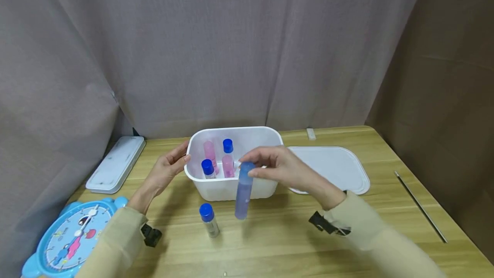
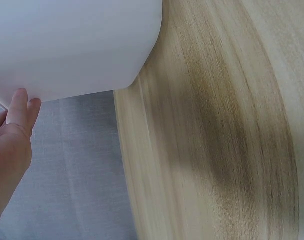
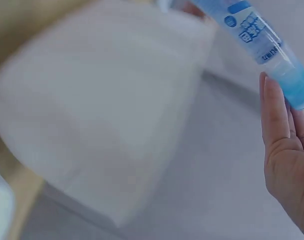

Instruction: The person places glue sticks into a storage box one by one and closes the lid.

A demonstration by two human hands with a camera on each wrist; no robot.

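Where grey curtains (image 1: 231, 46) hang, a wooden table (image 1: 278, 243) stands

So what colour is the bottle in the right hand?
Translucent light blue bottle with a blue cap, clearest in the head view.

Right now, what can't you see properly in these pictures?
- Head view: bottoms of the bottles in the white box, hidden by its front wall.
- Right wrist view: blue tube, top cut off by the edge; its print is too small to read.
- Left wrist view: left hand, mostly cut off.
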